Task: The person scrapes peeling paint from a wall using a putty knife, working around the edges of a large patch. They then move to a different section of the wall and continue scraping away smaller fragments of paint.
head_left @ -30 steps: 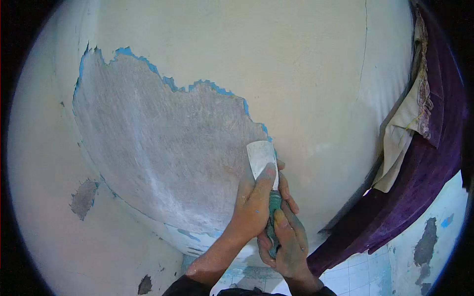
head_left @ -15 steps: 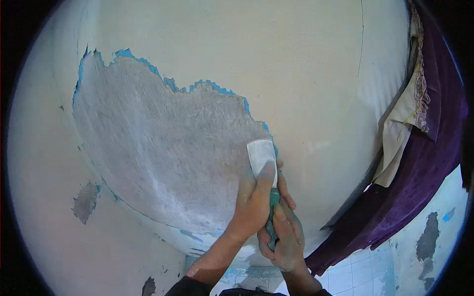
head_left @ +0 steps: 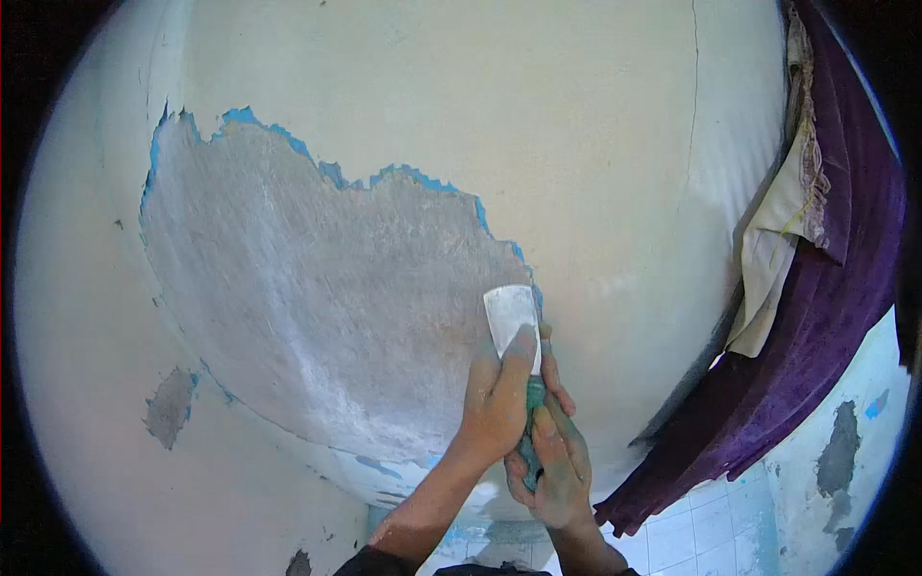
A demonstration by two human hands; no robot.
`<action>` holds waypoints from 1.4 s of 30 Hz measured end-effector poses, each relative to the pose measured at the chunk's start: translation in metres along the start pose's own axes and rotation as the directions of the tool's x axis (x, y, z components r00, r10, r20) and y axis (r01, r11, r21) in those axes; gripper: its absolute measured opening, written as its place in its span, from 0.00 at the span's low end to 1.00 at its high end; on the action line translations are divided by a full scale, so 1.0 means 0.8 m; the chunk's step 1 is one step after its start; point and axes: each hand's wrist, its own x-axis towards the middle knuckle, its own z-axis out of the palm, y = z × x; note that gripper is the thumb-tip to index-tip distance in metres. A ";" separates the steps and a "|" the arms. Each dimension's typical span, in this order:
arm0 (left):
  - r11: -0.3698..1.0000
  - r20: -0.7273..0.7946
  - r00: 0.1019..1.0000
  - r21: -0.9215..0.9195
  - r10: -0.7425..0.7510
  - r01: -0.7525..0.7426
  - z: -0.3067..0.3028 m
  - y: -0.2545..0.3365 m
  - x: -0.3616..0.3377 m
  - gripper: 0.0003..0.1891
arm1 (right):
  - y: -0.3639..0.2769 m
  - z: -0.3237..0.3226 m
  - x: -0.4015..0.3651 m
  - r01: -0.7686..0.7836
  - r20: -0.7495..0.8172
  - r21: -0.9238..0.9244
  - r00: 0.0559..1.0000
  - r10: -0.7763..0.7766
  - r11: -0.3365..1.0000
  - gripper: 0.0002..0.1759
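Both my hands are closed around a scraper with a wide pale metal blade and a green handle. My left hand grips it high up, thumb laid along the blade and fingers behind. Lower down, my right hand wraps the handle. The blade's edge overlaps the right border of a large bare grey patch on the wall. Jagged blue paint lines the top of that patch, with cream paint above and to the right.
A purple curtain hangs along the right side, with a beige fringed cloth over it. Smaller peeled spots mark the left wall and the right wall. White tiles show low down. A thin crack runs down the cream wall.
The scraper and both hands sit slightly lower in view, with the grip unchanged. The view itself has shifted a little.
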 end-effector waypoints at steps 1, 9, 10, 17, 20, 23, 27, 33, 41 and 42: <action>1.000 -0.004 1.000 -0.005 -0.001 0.001 0.002 0.003 0.000 0.20 | -0.001 0.005 0.003 0.028 -0.028 0.008 0.999 -0.027 1.000 0.27; 0.993 0.032 0.997 0.085 0.074 -0.077 -0.012 -0.015 0.001 0.19 | 0.011 -0.001 -0.004 0.009 0.008 -0.007 1.000 -0.009 1.000 0.35; 0.984 0.027 0.994 0.140 0.106 -0.109 -0.015 -0.019 0.003 0.19 | 0.009 -0.002 -0.002 -0.018 -0.020 -0.068 1.000 0.017 0.998 0.38; 0.985 -0.004 0.992 0.117 0.129 -0.127 -0.014 0.017 0.005 0.17 | 0.021 0.005 -0.006 0.393 0.150 -0.649 0.905 -0.398 0.651 0.40; 0.989 -0.009 0.994 0.105 0.105 -0.103 -0.011 0.032 0.009 0.15 | 0.006 0.024 0.002 0.376 0.101 -0.725 0.887 -0.451 0.576 0.38; 0.994 -0.055 0.993 0.025 0.106 -0.104 -0.011 0.040 0.013 0.15 | 0.007 0.031 0.012 0.411 0.090 -0.718 0.855 -0.511 0.561 0.36; 0.985 -0.023 0.985 0.031 0.172 -0.172 -0.019 0.020 0.012 0.16 | 0.023 0.027 0.014 0.484 0.160 -0.785 0.762 -0.627 0.387 0.33; 0.987 -0.040 0.989 0.086 0.140 -0.136 -0.020 0.030 0.007 0.18 | 0.034 0.035 0.021 0.493 0.203 -0.852 0.623 -0.755 0.178 0.31; 0.988 -0.074 0.989 0.101 0.127 -0.119 -0.013 0.027 0.001 0.14 | 0.040 0.028 0.014 0.491 0.098 -0.757 0.738 -0.667 0.431 0.26; 0.981 -0.084 0.983 0.121 0.160 -0.150 -0.012 0.027 0.002 0.15 | 0.042 0.023 0.019 0.514 0.120 -0.765 0.705 -0.699 0.387 0.28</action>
